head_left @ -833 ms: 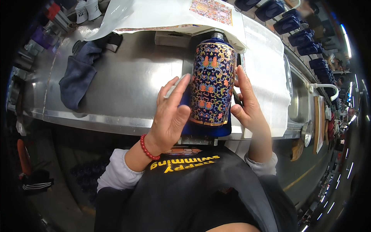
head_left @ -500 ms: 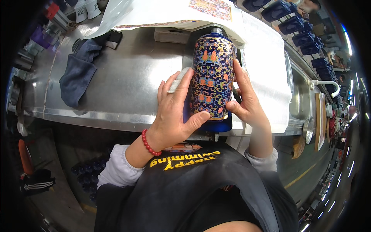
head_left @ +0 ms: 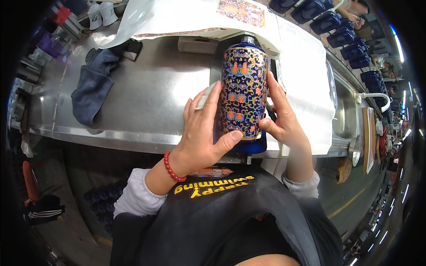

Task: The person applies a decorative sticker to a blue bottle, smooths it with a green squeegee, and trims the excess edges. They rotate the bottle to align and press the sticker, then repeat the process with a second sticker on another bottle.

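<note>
A dark blue bottle (head_left: 244, 88) with a silvery threaded neck lies in front of me, its neck pointing away. A colourful floral pattern in orange, blue and yellow covers its upper face, and plain blue glass shows at the near end. My left hand (head_left: 202, 126) grips the left side, its thumb pressed on the pattern's lower edge. A whitish covering (head_left: 207, 96) wraps one of its fingers. On the right side my right hand (head_left: 284, 115) holds the bottle with fingers along the edge and thumb near the lower corner. What supports the bottle underneath is hidden.
The bottle is over a steel worktop (head_left: 146, 88). A grey-blue cloth (head_left: 92, 86) lies at left. White sheets (head_left: 306, 88), one bearing floral prints (head_left: 242, 12), cover the back and right. Beyond are a sink (head_left: 345, 111), a faucet (head_left: 377, 95) and several blue bottles (head_left: 326, 22).
The view has shifted slightly. Both hands stay on the bottle's sides in nearly the same grip, with only small finger movement.
</note>
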The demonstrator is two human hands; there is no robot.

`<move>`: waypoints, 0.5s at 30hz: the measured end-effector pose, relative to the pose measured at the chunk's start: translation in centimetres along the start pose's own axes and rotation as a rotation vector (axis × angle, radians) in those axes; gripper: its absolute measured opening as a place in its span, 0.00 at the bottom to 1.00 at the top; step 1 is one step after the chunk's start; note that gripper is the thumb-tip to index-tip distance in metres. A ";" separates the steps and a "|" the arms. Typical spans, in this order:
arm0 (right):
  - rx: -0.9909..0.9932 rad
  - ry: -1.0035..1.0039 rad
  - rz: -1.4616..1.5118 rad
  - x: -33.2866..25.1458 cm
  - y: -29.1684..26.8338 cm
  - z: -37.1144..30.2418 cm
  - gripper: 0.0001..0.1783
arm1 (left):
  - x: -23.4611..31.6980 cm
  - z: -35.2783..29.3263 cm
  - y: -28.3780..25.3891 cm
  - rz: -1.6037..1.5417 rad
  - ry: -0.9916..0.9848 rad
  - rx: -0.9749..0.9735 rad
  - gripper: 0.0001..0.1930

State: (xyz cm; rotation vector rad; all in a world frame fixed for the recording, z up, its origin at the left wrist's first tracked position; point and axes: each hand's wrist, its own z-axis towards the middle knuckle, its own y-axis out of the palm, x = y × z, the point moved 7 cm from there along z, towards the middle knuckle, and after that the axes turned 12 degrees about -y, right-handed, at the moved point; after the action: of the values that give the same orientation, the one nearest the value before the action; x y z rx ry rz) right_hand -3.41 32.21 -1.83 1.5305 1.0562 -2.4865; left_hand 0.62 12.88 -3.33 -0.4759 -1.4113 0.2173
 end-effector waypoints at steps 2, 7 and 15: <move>0.003 -0.007 0.006 0.0 0.0 0.0 0.57 | -0.1 0.0 0.1 0.000 -0.003 -0.001 0.51; 0.012 -0.024 0.042 0.2 0.2 0.0 0.57 | -0.1 -0.1 0.2 0.032 -0.003 -0.005 0.50; 0.013 -0.008 0.005 0.2 0.0 -0.2 0.56 | -0.2 -0.3 0.3 0.024 0.004 0.007 0.50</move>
State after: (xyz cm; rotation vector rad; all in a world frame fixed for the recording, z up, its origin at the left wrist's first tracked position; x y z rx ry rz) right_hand -3.40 32.37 -2.09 1.5240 1.0358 -2.4987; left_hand 0.87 13.01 -3.61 -0.4867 -1.4014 0.2404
